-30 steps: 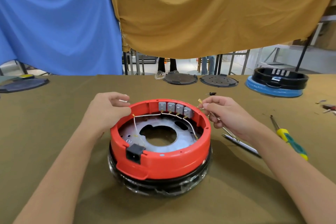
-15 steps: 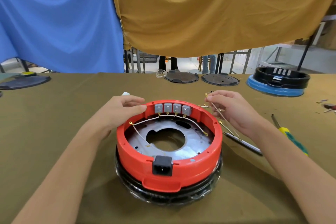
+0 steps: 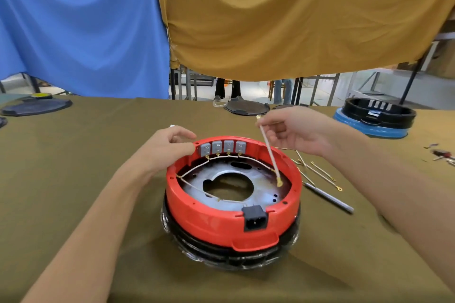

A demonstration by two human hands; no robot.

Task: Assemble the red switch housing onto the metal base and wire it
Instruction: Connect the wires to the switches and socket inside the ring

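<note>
**Red switch housing: loose lead hangs over bare metal**

The red switch housing (image 3: 234, 214) sits on the metal base (image 3: 261, 194), mid-worktop (image 3: 73, 179), directly in front of the person. The right hand (image 3: 295, 130) pinches the top of a white wire (image 3: 269, 152) whose brass ring terminal (image 3: 279, 181) dangles inside the ring, just above the plate. The left hand (image 3: 167, 150) rests on the rim beside the four grey switches (image 3: 222, 147), fingers loosely curled, gripping nothing visible.

Judged risks — the light pinch could let the lead slip and drop through the base's centre opening, or the lead could snag the wires already strung under the switches and tug a connector loose. The spare leads (image 3: 317, 172) lying at the right could be confused with it.

No brand, label or writing is legible.
</note>
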